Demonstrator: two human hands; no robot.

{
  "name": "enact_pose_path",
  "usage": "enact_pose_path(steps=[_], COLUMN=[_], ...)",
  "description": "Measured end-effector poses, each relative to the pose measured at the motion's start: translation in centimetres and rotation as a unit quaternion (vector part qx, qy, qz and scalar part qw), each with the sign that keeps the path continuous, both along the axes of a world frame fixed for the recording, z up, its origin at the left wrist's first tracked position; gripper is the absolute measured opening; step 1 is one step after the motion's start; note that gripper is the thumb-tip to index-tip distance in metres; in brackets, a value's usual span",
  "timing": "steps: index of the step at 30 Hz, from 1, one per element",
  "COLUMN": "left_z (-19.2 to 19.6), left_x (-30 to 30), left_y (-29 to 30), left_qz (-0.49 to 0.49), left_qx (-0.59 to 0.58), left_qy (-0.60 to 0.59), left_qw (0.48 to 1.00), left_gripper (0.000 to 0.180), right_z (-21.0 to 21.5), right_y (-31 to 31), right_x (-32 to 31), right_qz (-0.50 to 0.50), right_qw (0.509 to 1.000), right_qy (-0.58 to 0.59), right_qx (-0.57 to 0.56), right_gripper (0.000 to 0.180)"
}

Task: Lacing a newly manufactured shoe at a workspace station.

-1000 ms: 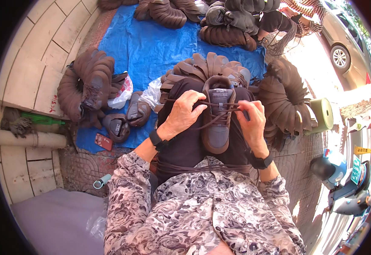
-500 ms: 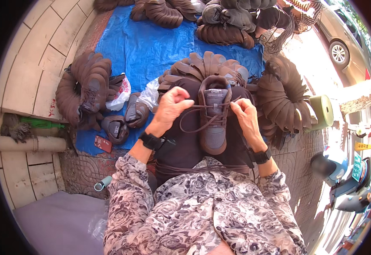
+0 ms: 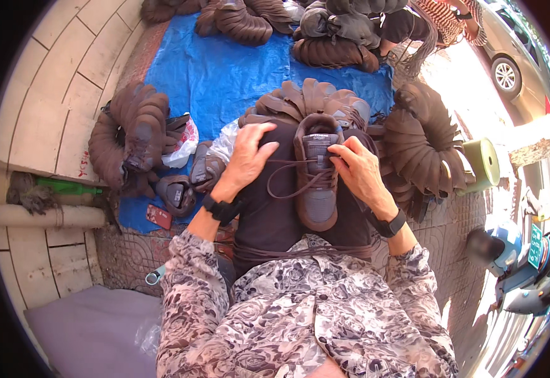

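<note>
On my lap rests a brown-grey sneaker (image 3: 318, 192), its toe toward me and its tongue up. A thin brown shoelace (image 3: 287, 189) loops out from its left side. My left hand (image 3: 247, 156) is beside the shoe, thumb and forefinger apart; the lace passes close to the thumb, and no grip on it shows. At the upper eyelets, my right hand (image 3: 358, 169) pinches the lace against the tongue. Spare brown laces (image 3: 300, 251) lie across my thighs.
Coiled stacks of brown shoe parts (image 3: 423, 135) surround me on a blue tarp (image 3: 224, 69). Two more shoes (image 3: 177, 194) and a red phone (image 3: 158, 216) lie left. A green roll (image 3: 481, 165) stands right. Someone in stripes (image 3: 442, 22) sits beyond.
My left fingers have spread and drawn slightly left, off the lace. My right hand has moved left, from beside the shoe onto its tongue and upper lacing.
</note>
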State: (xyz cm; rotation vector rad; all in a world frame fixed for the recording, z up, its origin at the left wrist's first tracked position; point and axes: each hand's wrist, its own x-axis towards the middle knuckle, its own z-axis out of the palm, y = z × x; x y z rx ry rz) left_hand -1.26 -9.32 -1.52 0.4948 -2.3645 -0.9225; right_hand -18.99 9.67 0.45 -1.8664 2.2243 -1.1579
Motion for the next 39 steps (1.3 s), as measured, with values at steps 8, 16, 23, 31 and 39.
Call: enact_pose_path(steps=[8, 16, 23, 31, 39], left_z=[-0.7, -1.0, -0.8, -0.1, 1.4], left_x=[-4.6, -4.2, -3.8, -3.5, -2.2], left_y=[0.4, 0.9, 1.4, 2.7, 3.9], left_qz=[-0.126, -0.111, -0.088, -0.052, 0.033], left_qx=[-0.017, -0.024, -0.021, -0.047, -0.023], left_qy=[-0.037, 0.005, 0.012, 0.008, -0.172], left_qw=[0.991, 0.994, 0.996, 0.998, 0.984], left_gripper=[0.018, 0.017, 0.018, 0.017, 0.024], right_z=[0.3, -2.3, -3.6, -4.2, -0.3], right_y=[0.4, 6.4, 6.6, 8.7, -0.4], right_x=[-1.0, -8.1, -8.5, -10.1, -2.4], right_qz=[-0.107, -0.382, -0.433, -0.201, 0.080], right_qw=[0.983, 0.918, 0.888, 0.974, 0.995], right_qy=[0.144, 0.105, 0.151, -0.061, -0.058], right_qx=[-0.046, -0.023, 0.030, 0.079, -0.022], right_gripper=[0.012, 0.009, 0.012, 0.021, 0.025])
